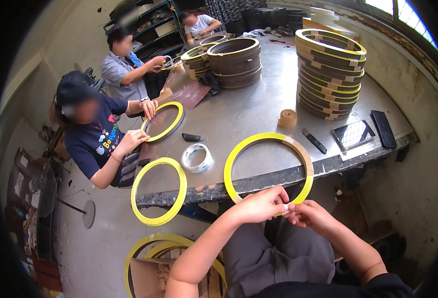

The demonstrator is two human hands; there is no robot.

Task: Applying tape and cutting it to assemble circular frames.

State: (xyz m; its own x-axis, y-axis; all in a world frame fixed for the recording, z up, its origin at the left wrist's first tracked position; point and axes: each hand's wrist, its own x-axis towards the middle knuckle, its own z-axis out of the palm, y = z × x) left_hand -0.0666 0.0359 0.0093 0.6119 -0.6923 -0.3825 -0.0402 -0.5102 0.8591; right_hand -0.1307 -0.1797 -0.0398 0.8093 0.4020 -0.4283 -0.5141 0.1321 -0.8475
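Note:
A flat yellow-faced ring with a dark edge (231, 161) rests partly on the table's near edge and juts out over my lap. Brown paper tape covers a stretch of its right side, and a small piece sits at its lower left. My left hand (261, 204) pinches the ring's near rim, its fingers curled together. Close beside it, my right hand (314, 216) has thumb and fingers pressed on the same part of the rim. Whatever small thing lies between the fingertips is hidden. Another yellow ring (183, 191) overhangs the table edge to the left.
On the metal table (273, 64) lie a brown tape roll (288, 118), a utility knife (314, 141), a clear tape roll (207, 163) and a phone (383, 129). Ring stacks (330, 82) stand behind. A co-worker at left holds another ring (177, 124). A cardboard box (144, 275) sits below.

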